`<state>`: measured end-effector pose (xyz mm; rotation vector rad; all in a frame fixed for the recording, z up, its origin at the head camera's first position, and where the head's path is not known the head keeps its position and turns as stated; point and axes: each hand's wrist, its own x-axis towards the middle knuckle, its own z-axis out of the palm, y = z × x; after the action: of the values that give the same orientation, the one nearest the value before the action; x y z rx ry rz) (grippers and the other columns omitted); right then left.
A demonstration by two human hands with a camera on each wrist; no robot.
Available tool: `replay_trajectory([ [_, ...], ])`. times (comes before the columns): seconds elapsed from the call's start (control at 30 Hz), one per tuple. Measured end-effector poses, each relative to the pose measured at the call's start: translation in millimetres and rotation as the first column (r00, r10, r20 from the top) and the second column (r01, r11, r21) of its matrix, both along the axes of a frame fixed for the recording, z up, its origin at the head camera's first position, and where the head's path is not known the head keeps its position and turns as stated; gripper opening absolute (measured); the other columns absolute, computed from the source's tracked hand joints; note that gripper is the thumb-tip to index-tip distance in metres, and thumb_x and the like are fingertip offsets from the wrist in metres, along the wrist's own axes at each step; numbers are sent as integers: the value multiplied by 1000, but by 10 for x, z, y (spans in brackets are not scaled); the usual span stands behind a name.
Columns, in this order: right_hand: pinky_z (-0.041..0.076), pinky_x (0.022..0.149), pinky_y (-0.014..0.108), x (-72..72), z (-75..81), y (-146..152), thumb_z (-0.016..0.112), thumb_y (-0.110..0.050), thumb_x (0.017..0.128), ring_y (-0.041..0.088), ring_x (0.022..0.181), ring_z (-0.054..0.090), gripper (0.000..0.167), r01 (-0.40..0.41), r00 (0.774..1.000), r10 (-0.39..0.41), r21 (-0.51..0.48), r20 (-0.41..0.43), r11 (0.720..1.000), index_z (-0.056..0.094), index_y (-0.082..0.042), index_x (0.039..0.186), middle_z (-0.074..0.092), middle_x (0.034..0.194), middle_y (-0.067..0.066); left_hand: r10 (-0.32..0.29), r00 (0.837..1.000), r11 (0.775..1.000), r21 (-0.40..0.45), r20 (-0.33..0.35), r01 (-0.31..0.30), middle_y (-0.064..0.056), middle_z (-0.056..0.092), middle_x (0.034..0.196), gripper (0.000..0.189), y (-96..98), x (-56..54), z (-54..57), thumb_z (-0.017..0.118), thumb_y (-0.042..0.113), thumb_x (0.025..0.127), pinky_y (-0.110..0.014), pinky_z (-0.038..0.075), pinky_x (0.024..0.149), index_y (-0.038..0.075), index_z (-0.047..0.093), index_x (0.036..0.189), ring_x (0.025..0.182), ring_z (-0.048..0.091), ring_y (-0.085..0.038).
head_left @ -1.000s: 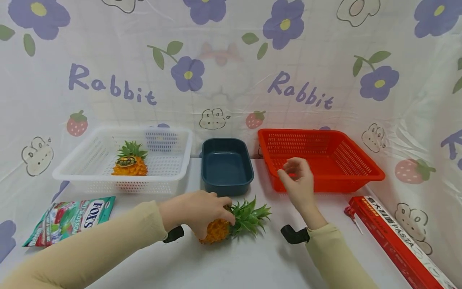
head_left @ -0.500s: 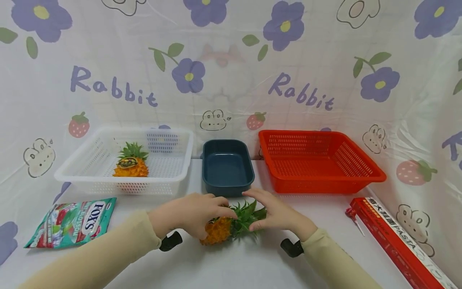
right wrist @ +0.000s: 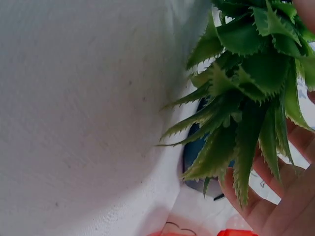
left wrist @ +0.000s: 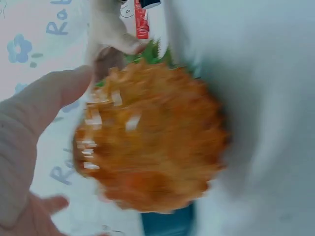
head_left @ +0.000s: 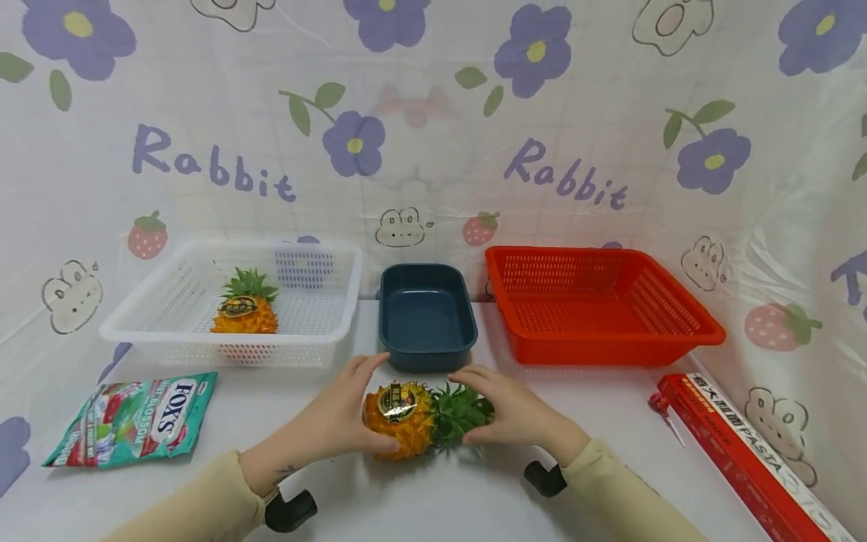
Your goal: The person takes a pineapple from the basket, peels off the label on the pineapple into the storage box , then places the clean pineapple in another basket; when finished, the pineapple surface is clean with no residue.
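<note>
A small pineapple (head_left: 405, 434) lies on its side on the white table, its black-and-gold label facing up and its green crown (head_left: 460, 414) pointing right. My left hand (head_left: 332, 421) is spread beside its base; in the left wrist view the thumb and fingers stand apart from the orange fruit (left wrist: 157, 147), which is blurred. Around the crown, my right hand (head_left: 518, 414) holds the leaves between thumb and fingers. In the right wrist view the spiky leaves (right wrist: 251, 93) hide part of those fingers.
Behind the hands stand a white basket (head_left: 318, 336) with another pineapple (head_left: 245, 310) inside, a dark blue dish (head_left: 427, 320), and a red basket (head_left: 603, 348). A Fox's candy bag (head_left: 138, 421) lies left. On the right are a lollipop (head_left: 658, 404) and a long pasta box (head_left: 745, 452).
My right hand has come down from near the red basket to the crown. The left hand has let go of the fruit and drawn back left, uncovering the label.
</note>
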<state>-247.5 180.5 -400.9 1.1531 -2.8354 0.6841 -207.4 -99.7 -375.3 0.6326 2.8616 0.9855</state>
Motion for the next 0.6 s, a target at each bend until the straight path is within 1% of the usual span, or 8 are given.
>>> replay_trajectory([
  [0.03,46,94,43,10,-6,-5,82,-36,67,20,121,47,82,4,1000,-4,4,-2,1000,44,-17,136,44,137,1,40,999,998,40,27,-41,-11,28,144,115,-11,13,-47,86,47,54,-47,44,93,21,22,146,119,47,-30],
  [0.07,46,93,43,19,-10,-9,81,-37,67,20,121,48,81,9,1000,-9,9,-8,1000,44,-17,136,44,137,1,72,996,995,69,54,-76,-13,27,145,118,-22,28,-89,86,48,52,-50,42,95,20,21,146,123,44,-32],
  [0.1,46,93,42,28,-14,-12,81,-37,67,20,121,48,81,14,1000,-14,12,-9,1000,44,-18,136,44,137,0,95,992,990,97,79,-102,-14,27,146,120,-30,41,-131,87,48,50,-52,40,98,20,20,146,127,40,-34],
  [0.17,46,93,43,43,-17,-16,80,-39,67,20,121,48,80,20,1000,-20,19,-16,1000,44,-19,136,45,137,0,115,985,981,143,129,-134,-17,24,147,121,-39,62,-204,88,46,49,-55,37,99,18,20,146,130,36,-36],
  [0.27,45,94,43,52,-22,-14,80,-41,68,20,121,48,80,30,999,-29,35,-29,999,44,-21,136,47,136,-1,105,981,973,187,164,-136,-20,26,147,119,-32,83,-280,89,41,51,-57,35,100,16,21,146,132,33,-36],
  [0.3,45,94,44,54,-22,-13,79,-41,68,20,121,48,79,34,999,-32,39,-31,999,45,-21,136,48,136,-1,98,981,971,200,167,-131,-20,28,145,118,-25,85,-300,89,39,52,-57,35,99,15,21,145,130,35,-35],
  [0.43,46,91,43,51,-19,-15,80,-40,68,19,117,52,75,42,998,-40,53,-48,998,49,-19,133,53,131,-1,84,985,966,230,149,-117,-20,38,139,112,7,84,-357,90,32,53,-55,36,100,11,26,143,126,40,-34],
  [0.6,48,87,39,44,-18,-37,79,-37,69,14,108,55,65,41,997,-37,58,-73,997,54,-18,126,56,123,-3,70,989,957,272,133,-104,-12,49,127,103,23,67,-417,89,25,54,-49,39,98,7,32,138,116,48,-27],
])
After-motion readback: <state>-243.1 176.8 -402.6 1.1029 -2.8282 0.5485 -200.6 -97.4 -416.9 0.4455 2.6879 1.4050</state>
